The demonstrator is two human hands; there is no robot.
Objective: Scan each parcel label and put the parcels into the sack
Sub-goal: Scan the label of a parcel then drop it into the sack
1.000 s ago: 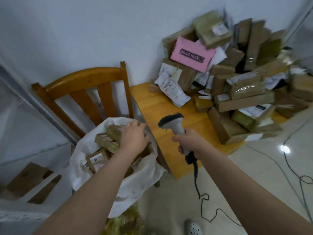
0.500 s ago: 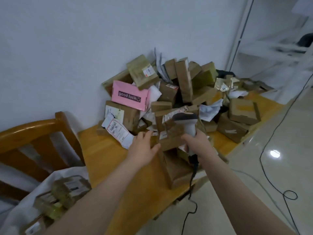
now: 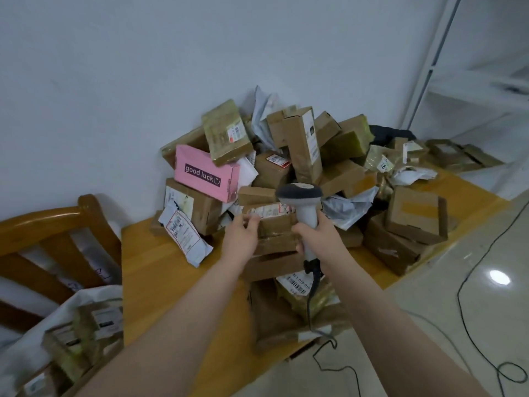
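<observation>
- Parcels, mostly brown cardboard boxes with a few grey mailing bags among them, lie heaped on a wooden table against the white wall, filling the centre and right of the frame.
- One brown box sits at the front of the heap, in the centre of the frame, with a white label on its top face; the print is too blurred to read.
- Left hand reaches in from the lower left, its fingers curled over the top left edge of the brown box and gripping it.
- Right hand comes in from the lower right, fingers clamped round the handle of a scanner. The scanner stands upright, its dark head just above the label.
- A black cable runs down from the base of the handle, over the table edge, to the tiled floor.
- A pink box printed "good luck" lies in the left part of the heap, up and left of the gripped box.
- A white sack stands open in the lower left corner, beside the table's left edge, with several blurred parcels inside.
- A wooden chair shows at the left edge, behind the sack.
- White shelving fills the upper right.
</observation>
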